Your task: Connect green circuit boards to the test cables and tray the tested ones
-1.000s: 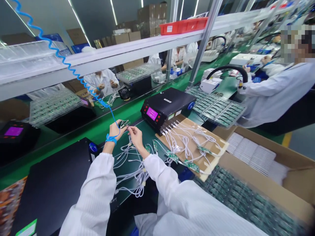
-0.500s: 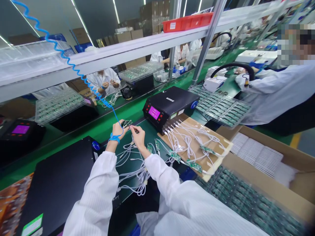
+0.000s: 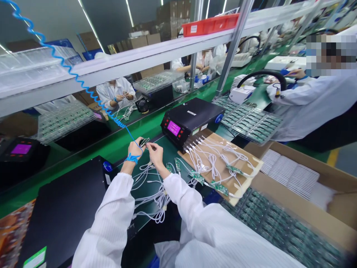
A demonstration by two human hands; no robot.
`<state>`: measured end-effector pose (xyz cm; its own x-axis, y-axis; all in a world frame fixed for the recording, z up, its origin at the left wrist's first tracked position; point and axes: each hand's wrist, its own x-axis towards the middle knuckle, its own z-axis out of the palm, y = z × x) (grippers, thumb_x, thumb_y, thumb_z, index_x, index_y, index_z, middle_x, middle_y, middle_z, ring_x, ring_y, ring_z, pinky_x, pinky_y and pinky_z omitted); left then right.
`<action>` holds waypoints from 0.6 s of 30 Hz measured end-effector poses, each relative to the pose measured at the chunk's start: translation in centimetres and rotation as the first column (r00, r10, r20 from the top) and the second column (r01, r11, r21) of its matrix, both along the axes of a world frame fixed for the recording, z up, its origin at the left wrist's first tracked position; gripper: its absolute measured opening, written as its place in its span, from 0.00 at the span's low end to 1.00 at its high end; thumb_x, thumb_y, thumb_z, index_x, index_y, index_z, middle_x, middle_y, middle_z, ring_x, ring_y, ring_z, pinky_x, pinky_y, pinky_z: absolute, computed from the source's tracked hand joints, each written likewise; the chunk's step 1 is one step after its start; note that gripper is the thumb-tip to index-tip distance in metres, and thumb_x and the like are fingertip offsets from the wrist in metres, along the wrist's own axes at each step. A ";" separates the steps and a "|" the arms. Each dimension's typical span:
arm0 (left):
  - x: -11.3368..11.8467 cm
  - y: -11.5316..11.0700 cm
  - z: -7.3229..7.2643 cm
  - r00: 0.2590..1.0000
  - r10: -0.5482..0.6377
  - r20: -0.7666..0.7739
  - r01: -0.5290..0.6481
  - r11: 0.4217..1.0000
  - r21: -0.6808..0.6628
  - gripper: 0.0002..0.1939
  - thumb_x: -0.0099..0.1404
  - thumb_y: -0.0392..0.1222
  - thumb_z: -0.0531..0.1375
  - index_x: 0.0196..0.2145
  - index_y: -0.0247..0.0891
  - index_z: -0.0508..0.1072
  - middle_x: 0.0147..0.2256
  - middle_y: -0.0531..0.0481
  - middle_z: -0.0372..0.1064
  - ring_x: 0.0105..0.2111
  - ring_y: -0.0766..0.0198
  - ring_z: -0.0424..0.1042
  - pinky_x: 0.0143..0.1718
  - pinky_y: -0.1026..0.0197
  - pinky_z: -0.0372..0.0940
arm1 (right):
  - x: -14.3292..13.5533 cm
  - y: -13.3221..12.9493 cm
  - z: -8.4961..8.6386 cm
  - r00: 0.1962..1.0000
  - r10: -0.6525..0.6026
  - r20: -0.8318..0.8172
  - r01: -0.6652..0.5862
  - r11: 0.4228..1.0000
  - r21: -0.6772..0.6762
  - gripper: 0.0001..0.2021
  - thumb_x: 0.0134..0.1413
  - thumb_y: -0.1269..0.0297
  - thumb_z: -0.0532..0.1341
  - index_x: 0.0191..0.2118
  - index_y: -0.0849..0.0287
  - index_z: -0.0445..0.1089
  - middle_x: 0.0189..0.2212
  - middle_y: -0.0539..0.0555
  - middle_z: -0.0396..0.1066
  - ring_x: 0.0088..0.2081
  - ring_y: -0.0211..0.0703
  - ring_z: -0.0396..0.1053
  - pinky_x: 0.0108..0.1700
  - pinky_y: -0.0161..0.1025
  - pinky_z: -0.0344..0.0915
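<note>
My left hand (image 3: pixel 135 149) is closed on a small circuit board (image 3: pixel 144 141), holding it above the green bench. A blue wrist strap (image 3: pixel 132 158) with a coiled blue cord circles that wrist. My right hand (image 3: pixel 155 153) pinches at the board's near right edge; whatever sits between its fingertips is too small to make out. White cables (image 3: pixel 156 197) lie bundled below both hands. Just right of my right hand, green circuit boards (image 3: pixel 196 177) with white cables attached lie by and on a cardboard sheet (image 3: pixel 206 163).
A black tester (image 3: pixel 192 119) with a lit pink screen stands behind the cardboard. To the left is another black box (image 3: pixel 69 208). An open carton (image 3: pixel 292 175) and trays of boards (image 3: pixel 267 216) occupy the right. A shelf (image 3: pixel 125 67) crosses above; co-workers sit across and at right.
The view has shifted slightly. My hands stay together at the circuit board with almost the same grip. At the right, a co-worker's hand has come into view higher up.
</note>
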<state>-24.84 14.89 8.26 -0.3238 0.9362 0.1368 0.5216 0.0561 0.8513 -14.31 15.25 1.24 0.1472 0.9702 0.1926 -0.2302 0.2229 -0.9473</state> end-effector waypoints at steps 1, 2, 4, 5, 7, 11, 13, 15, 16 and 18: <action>0.0 0.0 0.0 1.000 -0.006 0.006 0.006 1.000 -0.002 0.14 0.46 0.31 0.72 0.30 0.45 0.77 0.32 0.50 0.75 0.45 0.51 0.74 0.43 0.60 0.64 | 0.0 0.2 -0.1 1.000 0.007 0.003 -0.007 1.000 -0.004 0.16 0.57 0.50 0.65 0.36 0.59 0.81 0.34 0.56 0.81 0.36 0.46 0.74 0.40 0.40 0.69; -0.1 0.1 0.0 1.000 -0.011 0.015 0.011 1.000 -0.004 0.15 0.46 0.30 0.72 0.30 0.45 0.76 0.33 0.49 0.75 0.47 0.50 0.74 0.44 0.59 0.65 | 0.1 0.4 -0.2 1.000 0.013 0.006 -0.013 1.000 -0.008 0.15 0.56 0.51 0.65 0.36 0.59 0.81 0.34 0.56 0.81 0.36 0.46 0.74 0.40 0.40 0.69; -0.3 0.2 -0.1 0.998 -0.001 0.057 0.003 1.000 -0.025 0.16 0.45 0.30 0.74 0.29 0.44 0.76 0.35 0.48 0.75 0.50 0.49 0.73 0.46 0.58 0.66 | 0.4 0.7 -0.4 1.000 0.016 0.008 -0.016 1.000 -0.017 0.15 0.56 0.51 0.65 0.37 0.59 0.80 0.34 0.56 0.81 0.36 0.46 0.75 0.40 0.40 0.69; -0.4 0.3 -0.1 0.996 0.013 0.086 -0.009 0.999 -0.044 0.15 0.47 0.31 0.74 0.30 0.43 0.76 0.37 0.47 0.75 0.50 0.50 0.73 0.47 0.56 0.67 | 0.6 0.7 -0.5 1.000 0.013 0.006 -0.013 1.000 -0.021 0.15 0.56 0.51 0.65 0.37 0.59 0.79 0.34 0.56 0.81 0.37 0.46 0.75 0.41 0.40 0.70; -0.6 0.4 -0.3 0.985 0.053 0.161 -0.036 0.994 -0.108 0.11 0.56 0.37 0.73 0.35 0.39 0.76 0.40 0.46 0.75 0.48 0.53 0.74 0.48 0.53 0.69 | 0.9 0.6 -0.7 1.000 0.012 -0.001 -0.012 1.000 -0.023 0.15 0.57 0.51 0.64 0.37 0.59 0.78 0.35 0.57 0.80 0.38 0.46 0.75 0.43 0.41 0.70; -0.2 0.7 -0.9 0.921 0.149 0.360 -0.028 0.947 -0.320 0.13 0.71 0.46 0.63 0.46 0.34 0.74 0.44 0.46 0.74 0.40 0.60 0.75 0.42 0.53 0.74 | 1.3 -0.3 -0.8 0.999 0.041 -0.012 -0.041 0.999 0.016 0.15 0.58 0.52 0.64 0.38 0.59 0.77 0.38 0.58 0.80 0.41 0.47 0.76 0.49 0.43 0.71; 0.1 0.7 -1.0 0.871 0.191 0.453 0.013 0.912 -0.409 0.14 0.71 0.46 0.63 0.49 0.34 0.74 0.45 0.45 0.74 0.40 0.61 0.75 0.41 0.54 0.75 | 1.4 -0.9 -0.8 0.998 0.060 -0.012 -0.060 0.997 0.040 0.15 0.59 0.52 0.63 0.39 0.59 0.77 0.39 0.58 0.80 0.42 0.47 0.76 0.51 0.44 0.71; 0.3 0.7 -0.8 0.819 0.226 0.527 0.054 0.884 -0.464 0.15 0.71 0.45 0.63 0.50 0.34 0.73 0.45 0.44 0.73 0.40 0.61 0.75 0.39 0.56 0.75 | 1.6 -1.5 -0.8 0.997 0.073 -0.012 -0.072 0.996 0.053 0.14 0.59 0.52 0.63 0.39 0.59 0.77 0.39 0.58 0.80 0.43 0.47 0.76 0.51 0.43 0.71; 0.4 0.7 -0.7 0.794 0.242 0.557 0.071 0.874 -0.481 0.14 0.71 0.45 0.63 0.50 0.34 0.73 0.45 0.45 0.73 0.39 0.62 0.75 0.38 0.57 0.75 | 1.7 -1.7 -0.8 0.997 0.077 -0.013 -0.076 0.996 0.056 0.15 0.59 0.52 0.63 0.39 0.59 0.77 0.39 0.58 0.80 0.43 0.47 0.76 0.51 0.43 0.71; 0.4 0.6 -0.5 0.747 0.268 0.608 0.098 0.860 -0.500 0.14 0.71 0.45 0.63 0.49 0.34 0.73 0.44 0.45 0.74 0.37 0.63 0.75 0.37 0.58 0.74 | 1.9 -2.1 -0.7 0.997 0.080 -0.019 -0.079 0.995 0.055 0.15 0.59 0.52 0.63 0.40 0.60 0.77 0.39 0.59 0.80 0.43 0.47 0.76 0.51 0.43 0.71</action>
<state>-24.43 15.54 7.74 -0.2398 0.7781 -0.5806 -0.1642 0.5569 0.8142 -12.39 13.16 0.50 0.0744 0.9673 0.2424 -0.2688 0.2535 -0.9292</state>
